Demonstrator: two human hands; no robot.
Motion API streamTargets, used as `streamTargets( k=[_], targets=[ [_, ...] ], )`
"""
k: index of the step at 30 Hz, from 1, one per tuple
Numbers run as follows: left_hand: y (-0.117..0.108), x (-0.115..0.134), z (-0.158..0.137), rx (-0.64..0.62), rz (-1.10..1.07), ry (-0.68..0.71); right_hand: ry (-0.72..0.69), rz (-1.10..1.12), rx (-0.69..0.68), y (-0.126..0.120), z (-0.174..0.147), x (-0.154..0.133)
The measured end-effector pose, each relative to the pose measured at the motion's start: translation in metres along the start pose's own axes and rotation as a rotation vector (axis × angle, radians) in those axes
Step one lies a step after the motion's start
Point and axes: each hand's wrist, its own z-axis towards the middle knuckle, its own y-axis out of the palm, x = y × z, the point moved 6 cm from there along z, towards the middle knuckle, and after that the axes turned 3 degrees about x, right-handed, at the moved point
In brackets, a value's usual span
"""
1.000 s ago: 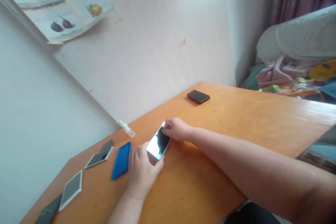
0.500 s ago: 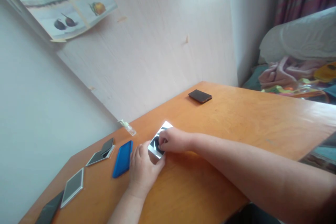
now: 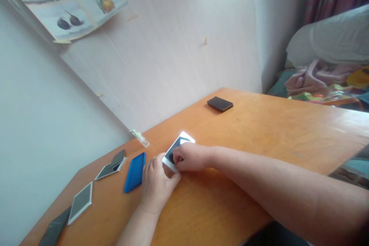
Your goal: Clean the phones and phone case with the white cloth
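A white smartphone (image 3: 183, 138) lies screen up on the wooden table, its glass bright with reflections. My left hand (image 3: 157, 184) grips its near end, with the thumb on one side and the fingers on the other. Over the screen, my right hand (image 3: 188, 156) is closed, its curled fingertips pressed against the glass near the lower end. Whatever those fingers may hold is hidden. Just left of my left hand is a blue phone case (image 3: 135, 172).
Further left lie a white-edged phone (image 3: 80, 203), another phone with a dark piece on it (image 3: 108, 170), and a dark flat item (image 3: 56, 227). A small pump bottle (image 3: 141, 139) stands by the wall. A black phone (image 3: 220, 104) rests at the table's back.
My right hand has slid slightly down the screen toward the phone's near end, uncovering more of the far end. My left hand keeps its grip.
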Motion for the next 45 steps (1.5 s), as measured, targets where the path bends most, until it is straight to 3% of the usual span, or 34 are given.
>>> streamTargets(
  k=[7, 11, 13, 17, 21, 24, 30, 36, 41, 45],
  targets=[
    [0.0, 0.001, 0.0, 0.0, 0.007, -0.003, 0.302, -0.219, 0.165, -0.027, -0.002, 0.04],
    [0.0, 0.0, 0.001, -0.006, 0.006, -0.012, 0.205, -0.169, 0.083, -0.017, 0.0, 0.029],
    [0.0, -0.001, 0.001, -0.006, 0.003, -0.014, 0.226, -0.162, 0.073, -0.016, 0.0, 0.029],
    [0.0, -0.001, 0.0, 0.013, -0.003, 0.004, 0.466, -0.224, 0.213, -0.04, -0.005, 0.055],
    [0.002, -0.002, -0.001, 0.004, -0.004, 0.017, 0.57, -0.222, 0.266, -0.056, -0.008, 0.076],
    [0.003, -0.002, -0.001, 0.001, 0.001, 0.019, 0.541, -0.2, 0.227, -0.052, -0.007, 0.074],
    [0.001, -0.002, 0.0, -0.005, 0.002, -0.004, 0.341, -0.131, 0.08, -0.03, -0.002, 0.055],
    [0.001, -0.001, 0.0, 0.005, -0.017, -0.003, 0.419, -0.206, 0.142, -0.035, -0.004, 0.058],
    [0.002, -0.002, 0.001, -0.03, -0.007, -0.031, 0.273, -0.155, 0.041, -0.023, -0.001, 0.041],
    [0.002, -0.002, 0.001, -0.019, -0.001, -0.024, 0.364, -0.211, 0.096, -0.032, -0.003, 0.053]
  ],
)
